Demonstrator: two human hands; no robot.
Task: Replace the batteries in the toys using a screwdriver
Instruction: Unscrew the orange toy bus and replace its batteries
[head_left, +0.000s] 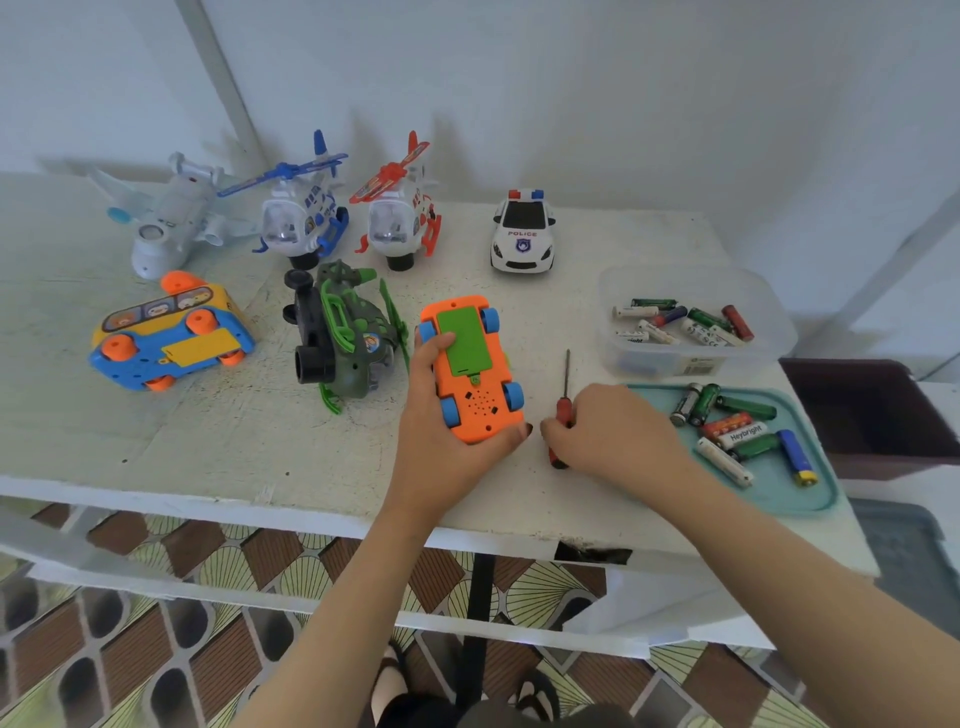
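Note:
An orange toy car (470, 371) lies upside down on the white table (218, 447), its green battery cover and blue wheels facing up. My left hand (441, 415) grips it from the left and below, thumb at its near end. A red-handled screwdriver (564, 395) lies just right of the car, its tip pointing away. My right hand (613, 431) curls round its handle on the table. Loose batteries (737, 431) lie on a teal tray (810, 499) at the right. More batteries (680, 322) sit in a clear plastic tub (769, 306) behind the tray.
Other toys stand behind and to the left: a green helicopter (343, 332) on its side, an overturned blue and yellow bus (166, 338), a white plane (166, 218), a blue helicopter (301, 208), a red helicopter (400, 208) and a police car (522, 234). A wall stands behind.

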